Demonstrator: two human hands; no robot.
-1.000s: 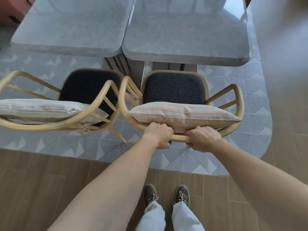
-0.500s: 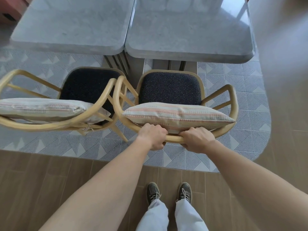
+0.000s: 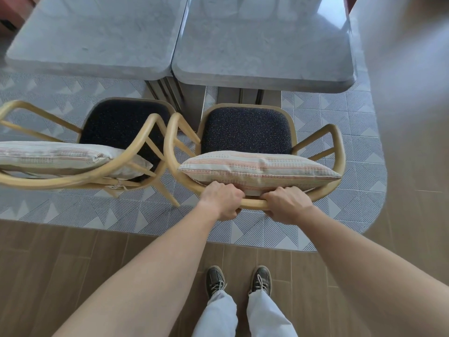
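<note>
The left hand [image 3: 222, 200] and right hand [image 3: 286, 204] stay clamped on the back rail of the chair [image 3: 246, 128], which stands on the rug [image 3: 352, 132] just short of the counter [image 3: 262, 45]. It seems barely shifted, so the push in probably remains

Two chairs [image 3: 246, 128], two cushions [image 3: 257, 170], two tables [image 3: 262, 40]
</note>
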